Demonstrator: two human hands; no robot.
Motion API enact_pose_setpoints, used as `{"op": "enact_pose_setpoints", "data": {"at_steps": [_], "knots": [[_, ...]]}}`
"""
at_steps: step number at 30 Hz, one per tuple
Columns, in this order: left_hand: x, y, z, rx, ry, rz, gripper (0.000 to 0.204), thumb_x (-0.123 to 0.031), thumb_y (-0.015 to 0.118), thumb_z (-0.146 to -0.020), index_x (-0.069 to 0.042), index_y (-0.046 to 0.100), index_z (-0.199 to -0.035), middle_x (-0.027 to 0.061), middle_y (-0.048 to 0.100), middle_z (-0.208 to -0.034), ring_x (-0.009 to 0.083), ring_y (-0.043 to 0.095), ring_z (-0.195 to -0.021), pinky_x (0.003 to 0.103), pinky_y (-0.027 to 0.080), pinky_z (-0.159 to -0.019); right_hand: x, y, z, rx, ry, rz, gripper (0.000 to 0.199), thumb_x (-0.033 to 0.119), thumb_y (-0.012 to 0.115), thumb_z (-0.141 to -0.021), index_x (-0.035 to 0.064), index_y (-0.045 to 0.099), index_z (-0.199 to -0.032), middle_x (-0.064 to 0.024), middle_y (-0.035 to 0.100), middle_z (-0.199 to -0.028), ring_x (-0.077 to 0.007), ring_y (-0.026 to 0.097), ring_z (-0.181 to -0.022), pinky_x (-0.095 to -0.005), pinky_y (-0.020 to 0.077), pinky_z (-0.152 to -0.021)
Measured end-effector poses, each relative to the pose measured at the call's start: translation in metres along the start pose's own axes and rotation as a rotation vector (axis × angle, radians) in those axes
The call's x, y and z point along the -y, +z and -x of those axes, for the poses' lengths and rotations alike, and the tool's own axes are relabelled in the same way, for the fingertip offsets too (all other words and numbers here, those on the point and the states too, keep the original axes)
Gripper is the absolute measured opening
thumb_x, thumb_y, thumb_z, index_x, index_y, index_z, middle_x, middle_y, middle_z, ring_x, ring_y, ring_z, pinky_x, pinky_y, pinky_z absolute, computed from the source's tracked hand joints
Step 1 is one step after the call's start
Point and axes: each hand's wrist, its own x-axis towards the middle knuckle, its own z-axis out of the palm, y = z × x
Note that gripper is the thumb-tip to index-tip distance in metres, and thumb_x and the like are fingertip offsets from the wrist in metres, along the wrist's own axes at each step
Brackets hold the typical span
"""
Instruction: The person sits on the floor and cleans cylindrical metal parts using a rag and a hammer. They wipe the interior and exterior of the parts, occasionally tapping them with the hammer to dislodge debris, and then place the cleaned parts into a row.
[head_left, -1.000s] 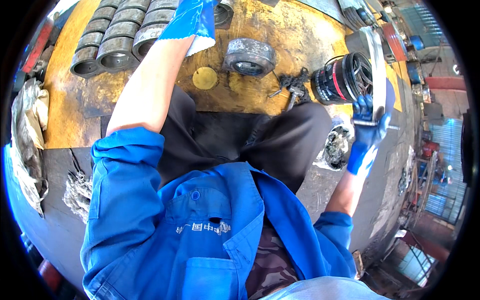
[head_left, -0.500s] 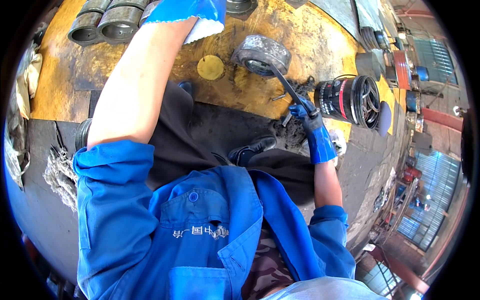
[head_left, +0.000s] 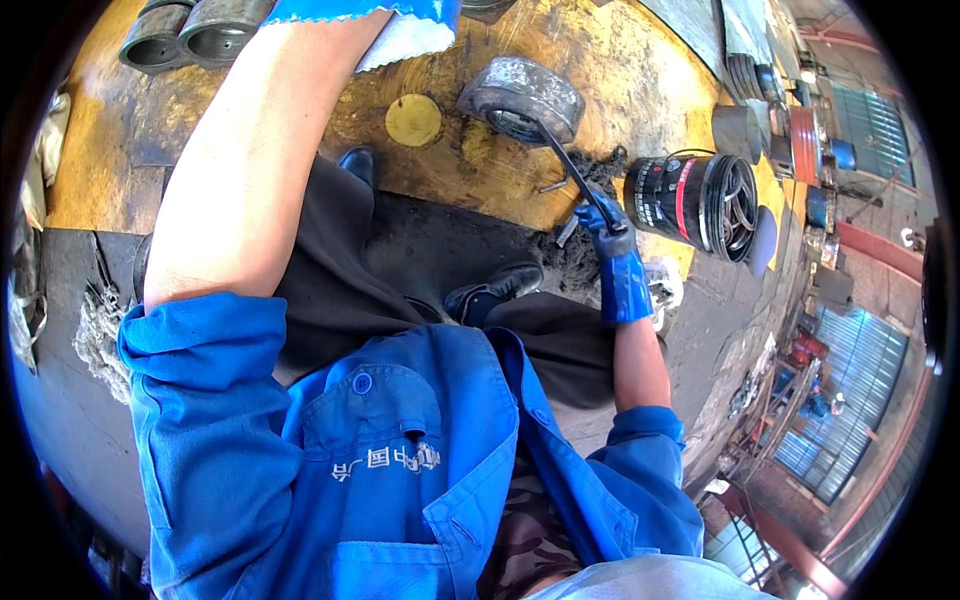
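Observation:
A thick grey metal ring (head_left: 524,92) lies on the yellow, oil-stained work surface in front of me. My right hand (head_left: 606,222), in a blue rubber glove, is closed around a long, thin, dark metal tool (head_left: 568,167). The tool's far end reaches into the ring's opening; its exact tip is hidden there. At the upper edge only the blue glove cuff of my left hand (head_left: 365,10) shows. Its fingers are outside the picture, so what it touches cannot be seen.
Several metal rings (head_left: 215,38) stand at the far left. Right of my right hand, a black bucket (head_left: 672,203) lies tipped over with coiled material inside. Dark shavings (head_left: 592,262) and a small metal piece (head_left: 567,231) lie beside the tool. A yellow disc (head_left: 413,120) sits left of the ring.
My right hand and the tool have shifted slightly left, and the tool stands at a steeper angle in the ring. The whole view has shifted a little.

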Motion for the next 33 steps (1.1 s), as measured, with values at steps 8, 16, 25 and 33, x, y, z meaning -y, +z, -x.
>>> {"op": "enact_pose_setpoints", "data": {"at_steps": [8, 16, 25, 33], "knots": [[0.001, 0.007, -0.003, 0.016, 0.010, 0.030, 0.055, -0.040, 0.064, -0.086, 0.001, 0.061, -0.122, 0.0214, 0.067, -0.111, 0.0312, 0.065, -0.103, 0.039, 0.051, -0.088, 0.030, 0.047, -0.011, -0.190, -0.047, 0.236, 0.040, 0.008, 0.052, -0.089, 0.0036, 0.062, -0.127, -0.0086, 0.070, -0.090, -0.0117, 0.063, -0.075, -0.0261, 0.0496, -0.062], [0.005, -0.003, -0.001, 0.003, -0.009, 0.030, 0.054, -0.040, 0.064, -0.086, 0.001, 0.061, -0.122, 0.0214, 0.067, -0.111, 0.0313, 0.065, -0.102, 0.039, 0.051, -0.088, 0.090, 0.110, -0.055, -0.128, -0.116, 0.887, 0.035, 0.018, 0.061, -0.089, 0.0220, 0.064, -0.123, -0.0168, 0.070, -0.099, -0.0382, 0.067, -0.090, -0.0491, 0.0535, -0.077], [0.011, -0.004, -0.007, 0.029, 0.001, 0.065, 0.054, -0.040, 0.064, -0.087, 0.001, 0.061, -0.122, 0.0213, 0.067, -0.111, 0.0313, 0.065, -0.102, 0.039, 0.051, -0.088, 0.101, 0.133, -0.086, 0.136, 0.285, 1.217, 0.040, 0.018, 0.057, -0.087, 0.0239, 0.060, -0.127, -0.0187, 0.069, -0.108, -0.0394, 0.066, -0.099, -0.0487, 0.0525, -0.085], [0.013, -0.009, -0.009, 0.043, -0.008, 0.101, 0.053, -0.039, 0.063, -0.087, 0.001, 0.061, -0.122, 0.0212, 0.067, -0.111, 0.0313, 0.065, -0.102, 0.039, 0.051, -0.088, 0.082, 0.151, -0.114, 0.232, 0.394, 1.297, 0.035, 0.030, 0.052, -0.092, 0.0262, 0.060, -0.125, -0.0188, 0.070, -0.104, -0.0389, 0.067, -0.098, -0.0485, 0.0527, -0.084]]}}
